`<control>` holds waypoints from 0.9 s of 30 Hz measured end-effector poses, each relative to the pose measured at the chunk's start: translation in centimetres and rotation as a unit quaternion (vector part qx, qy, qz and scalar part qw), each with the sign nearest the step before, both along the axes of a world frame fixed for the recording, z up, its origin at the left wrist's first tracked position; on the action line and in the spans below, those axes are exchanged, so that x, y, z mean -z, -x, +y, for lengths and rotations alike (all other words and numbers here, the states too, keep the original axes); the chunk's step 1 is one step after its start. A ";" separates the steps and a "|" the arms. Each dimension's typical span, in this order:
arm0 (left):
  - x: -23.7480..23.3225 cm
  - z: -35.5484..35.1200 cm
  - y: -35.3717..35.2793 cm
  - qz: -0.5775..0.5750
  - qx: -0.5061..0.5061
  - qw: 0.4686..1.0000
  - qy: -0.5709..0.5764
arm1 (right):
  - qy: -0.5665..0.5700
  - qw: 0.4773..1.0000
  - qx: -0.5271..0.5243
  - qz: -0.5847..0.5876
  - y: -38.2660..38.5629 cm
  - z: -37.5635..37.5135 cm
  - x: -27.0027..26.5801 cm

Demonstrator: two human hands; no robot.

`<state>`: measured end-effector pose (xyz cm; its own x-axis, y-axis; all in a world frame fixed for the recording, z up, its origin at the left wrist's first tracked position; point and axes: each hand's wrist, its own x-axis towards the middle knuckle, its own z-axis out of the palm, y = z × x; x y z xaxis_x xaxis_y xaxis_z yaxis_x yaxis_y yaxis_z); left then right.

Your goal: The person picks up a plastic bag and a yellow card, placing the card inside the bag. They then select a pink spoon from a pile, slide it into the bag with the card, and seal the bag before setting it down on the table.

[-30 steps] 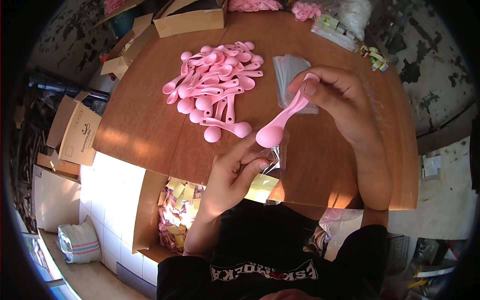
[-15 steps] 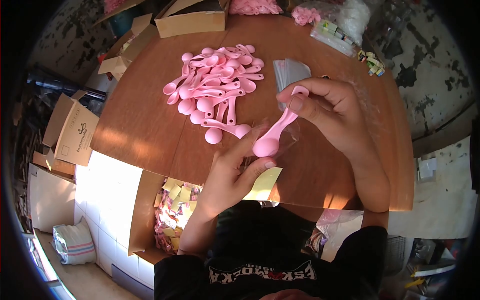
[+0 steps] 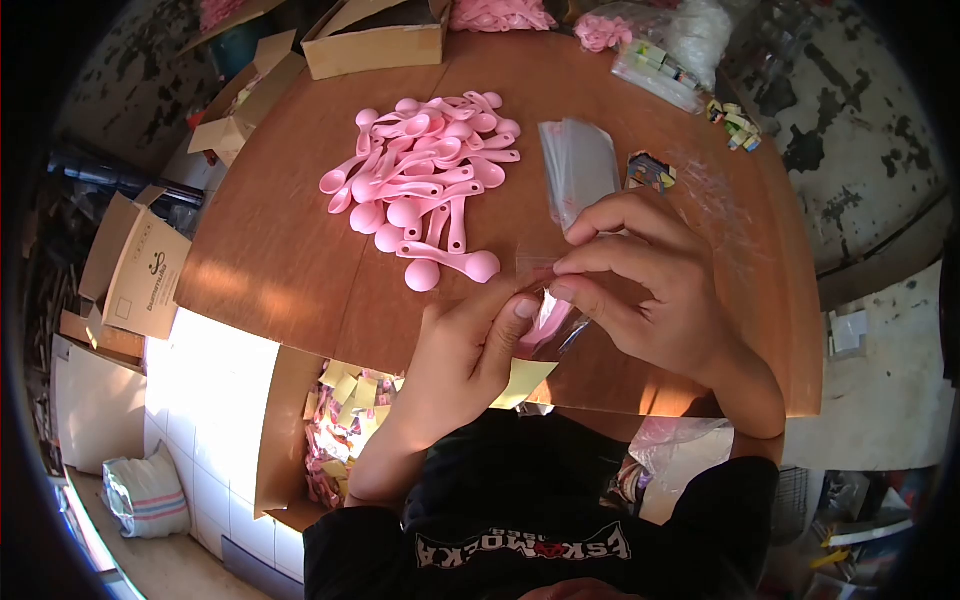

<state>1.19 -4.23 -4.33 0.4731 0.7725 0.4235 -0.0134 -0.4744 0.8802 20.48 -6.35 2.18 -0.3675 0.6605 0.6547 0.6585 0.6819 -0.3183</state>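
A pink measuring spoon is inside a clear plastic bag, partly covered by my fingers. My left hand is closed on the bag, thumb on top. The thumb and fingertips of my right hand pinch the bag's upper edge, close to the left fingertips. To the left lies a pile of pink measuring spoons, some bowl up, some bowl down. A stack of flat clear plastic bags is beyond my right hand. Below my left hand, a pale yellow paper shows at the table edge.
A small dark packet lies beside the stacked bags. Cardboard boxes stand at the far edge, near more pink spoons and plastic bundles. Left of my lap, an open carton holds packed pink items with yellow papers.
The spoon has gone down into the clear bag. My right hand has let go of its handle, moved lower and now pinches the bag's edge beside my left fingers.
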 end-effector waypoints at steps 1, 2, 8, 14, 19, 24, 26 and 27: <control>-0.2 -0.3 -0.1 0.000 0.001 1.000 0.000 | 0.000 1.000 0.001 0.000 0.0 -0.3 0.0; -0.7 -0.8 -0.2 0.013 -0.002 1.000 0.006 | -0.005 1.000 0.009 -0.014 -0.1 -0.5 0.1; -0.8 -1.2 -0.9 0.083 -0.006 0.990 -0.113 | 0.000 0.992 0.048 -0.119 -0.3 -2.3 -0.5; -0.1 -0.7 -1.7 0.131 0.077 0.971 -0.183 | 0.028 0.963 0.081 -0.255 -0.9 -3.8 -0.7; 0.3 -0.7 -1.7 0.178 0.117 0.956 -0.202 | 0.020 0.981 0.071 -0.180 -1.6 -3.5 0.2; -0.2 -1.0 -1.3 0.073 0.109 0.984 -0.118 | 0.154 0.984 0.051 0.073 -3.8 -2.4 -0.7; -0.4 -1.3 -0.6 -0.010 0.079 0.996 -0.035 | 0.154 0.962 0.048 0.219 -6.2 -1.6 -1.7; -0.3 -1.2 -0.5 -0.011 0.080 0.996 -0.034 | 0.174 0.923 0.053 0.338 -7.7 -1.2 -2.5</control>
<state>1.73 -5.45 -4.05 0.5781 0.6562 0.4850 -0.1139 -0.5237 0.8442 28.22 -7.58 4.69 0.1257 0.8829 0.4525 0.2858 0.4045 -0.8687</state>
